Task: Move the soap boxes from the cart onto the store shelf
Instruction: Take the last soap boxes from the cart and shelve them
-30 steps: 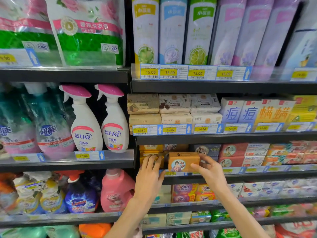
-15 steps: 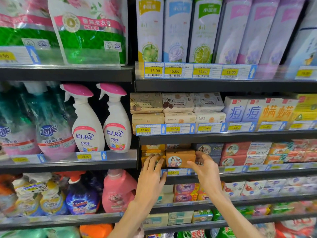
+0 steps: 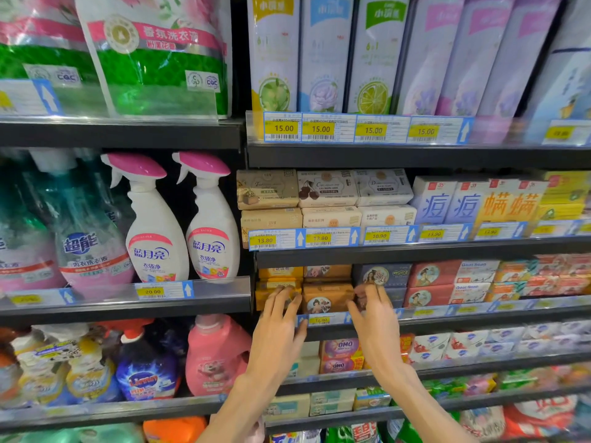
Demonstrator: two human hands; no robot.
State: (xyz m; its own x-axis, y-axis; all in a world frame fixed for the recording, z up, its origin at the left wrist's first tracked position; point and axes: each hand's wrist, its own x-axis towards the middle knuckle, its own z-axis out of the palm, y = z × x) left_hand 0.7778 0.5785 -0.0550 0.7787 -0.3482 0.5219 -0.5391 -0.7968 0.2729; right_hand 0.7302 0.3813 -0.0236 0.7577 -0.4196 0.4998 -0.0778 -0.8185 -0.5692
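Both hands' grips, left hand (image 3: 277,327) and right hand (image 3: 374,324), loosely flank the orange soap box (image 3: 327,297) on the shelf (image 3: 447,318).

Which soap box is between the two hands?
The orange-brown soap box with a round lady picture, on the shelf's front row; the yellow and dark blue boxes sit outside the hands.

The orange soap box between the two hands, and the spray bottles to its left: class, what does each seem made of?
Orange soap box: probably printed cardboard, matte, with sharp folded edges and flat faces. Spray bottles: likely glossy white plastic, with soft highlights on the rounded body and a moulded pink trigger head.
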